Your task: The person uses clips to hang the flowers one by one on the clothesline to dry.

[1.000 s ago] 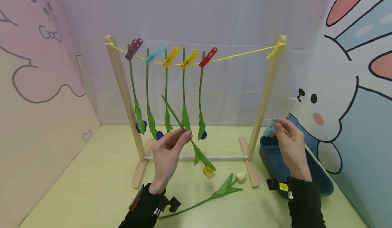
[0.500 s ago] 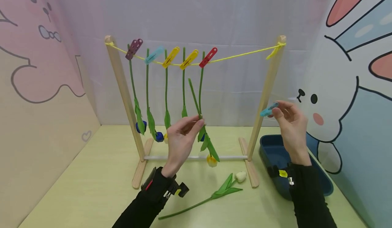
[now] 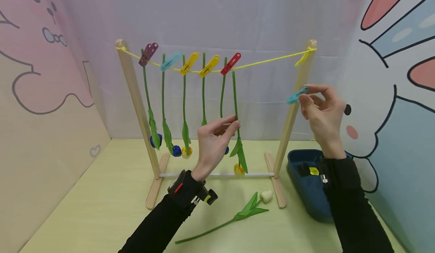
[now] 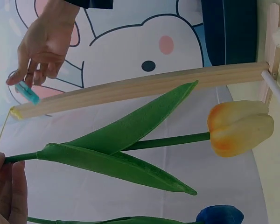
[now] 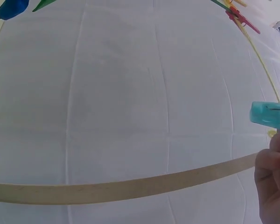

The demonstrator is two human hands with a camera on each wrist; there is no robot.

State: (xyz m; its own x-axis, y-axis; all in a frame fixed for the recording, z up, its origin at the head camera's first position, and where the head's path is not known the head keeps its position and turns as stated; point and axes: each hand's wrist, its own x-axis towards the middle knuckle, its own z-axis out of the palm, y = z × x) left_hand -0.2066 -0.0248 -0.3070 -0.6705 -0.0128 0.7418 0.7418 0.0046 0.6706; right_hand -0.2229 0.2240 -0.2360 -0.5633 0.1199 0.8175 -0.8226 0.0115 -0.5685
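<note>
My left hand (image 3: 216, 141) pinches the green stem of a yellow-and-white artificial tulip (image 4: 240, 128), which hangs head down. The stem's top end reaches just below the yellow line (image 3: 268, 61), right of the red clothespin (image 3: 231, 64). Between thumb and fingers my right hand (image 3: 324, 115) holds a light blue clothespin (image 3: 298, 95), in front of the right wooden post (image 3: 295, 102). Several tulips hang upside down from the line under purple, light blue, yellow and red clothespins. A white tulip (image 3: 266, 196) lies on the table; my left hand partly hides some hanging stems.
A dark blue bin (image 3: 304, 185) stands at the right, below my right forearm. The wooden rack has feet (image 3: 280, 192) on the table and a white crossbar (image 3: 258, 175) low between its posts. A pale curtain (image 3: 265, 22) hangs behind.
My left hand has moved right and up with the yellow-and-white tulip, whose stem has turned from slanted to nearly upright. My right hand has lifted the light blue clothespin from above the bin.
</note>
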